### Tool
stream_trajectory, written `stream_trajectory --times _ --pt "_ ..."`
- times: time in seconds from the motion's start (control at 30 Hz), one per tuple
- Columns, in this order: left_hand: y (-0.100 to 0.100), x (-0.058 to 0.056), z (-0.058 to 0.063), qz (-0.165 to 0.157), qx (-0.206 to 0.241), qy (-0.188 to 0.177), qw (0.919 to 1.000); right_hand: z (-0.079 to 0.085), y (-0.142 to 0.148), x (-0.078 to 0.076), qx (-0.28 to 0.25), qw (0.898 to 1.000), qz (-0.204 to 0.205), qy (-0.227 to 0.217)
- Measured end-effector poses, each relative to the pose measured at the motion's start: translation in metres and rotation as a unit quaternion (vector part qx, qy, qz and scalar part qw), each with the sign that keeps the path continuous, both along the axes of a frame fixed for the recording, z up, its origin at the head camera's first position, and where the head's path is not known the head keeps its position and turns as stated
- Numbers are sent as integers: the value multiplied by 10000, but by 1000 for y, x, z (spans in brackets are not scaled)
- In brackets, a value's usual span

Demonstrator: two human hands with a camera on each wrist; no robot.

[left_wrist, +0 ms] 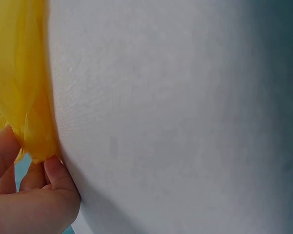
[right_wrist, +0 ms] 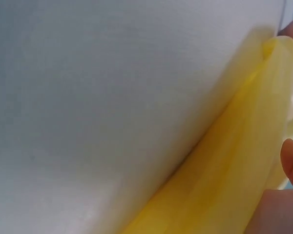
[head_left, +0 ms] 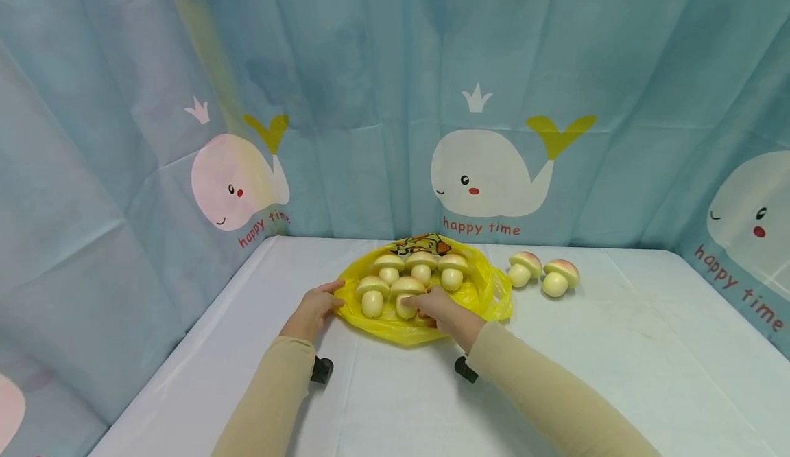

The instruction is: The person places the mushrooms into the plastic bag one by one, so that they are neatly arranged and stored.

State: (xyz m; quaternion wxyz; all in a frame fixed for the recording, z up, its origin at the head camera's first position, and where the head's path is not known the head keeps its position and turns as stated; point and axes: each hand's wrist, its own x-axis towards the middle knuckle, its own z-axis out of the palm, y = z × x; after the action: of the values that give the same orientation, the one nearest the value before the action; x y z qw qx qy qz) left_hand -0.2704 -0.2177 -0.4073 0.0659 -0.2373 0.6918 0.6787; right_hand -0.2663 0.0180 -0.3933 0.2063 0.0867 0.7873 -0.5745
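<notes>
A yellow plastic bag point(head_left: 395, 335) lies spread out, with several toy mushrooms on it, their stems pale and their caps cream with a reddish tint. At the bag's left edge my left hand point(head_left: 313, 309) pinches the plastic between thumb and fingers; the left wrist view shows the gathered yellow film point(left_wrist: 27, 97) at the fingertips. My right hand point(head_left: 446, 308) reaches over the bag's front right part, its fingers curled round a mushroom mostly hidden by the hand. Its thumb overlaps the stem of the neighbouring front mushroom point(head_left: 405, 289). In the right wrist view the bag's side point(right_wrist: 224, 161) hides most fingers.
Two more mushrooms, one point(head_left: 523, 270) beside the bag's handles and another point(head_left: 558, 278) farther right, rest on the white tabletop point(head_left: 617, 347). A blue curtain point(head_left: 370, 100) printed with whales hangs behind and at both sides.
</notes>
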Motion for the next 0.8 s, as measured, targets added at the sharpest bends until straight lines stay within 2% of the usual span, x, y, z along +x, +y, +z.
stream_trajectory --times 0.23,0.53,0.8 --pt "2 2 -1 -75 31 121 9999 5 17 -4 -388 9991 -58 -130" --pt "1 2 -4 -36 58 139 9999 22 46 -1 -809 9967 -74 11" --pt "-1 -3 -6 1 11 83 10000 37 75 4 -651 9975 -32 284"
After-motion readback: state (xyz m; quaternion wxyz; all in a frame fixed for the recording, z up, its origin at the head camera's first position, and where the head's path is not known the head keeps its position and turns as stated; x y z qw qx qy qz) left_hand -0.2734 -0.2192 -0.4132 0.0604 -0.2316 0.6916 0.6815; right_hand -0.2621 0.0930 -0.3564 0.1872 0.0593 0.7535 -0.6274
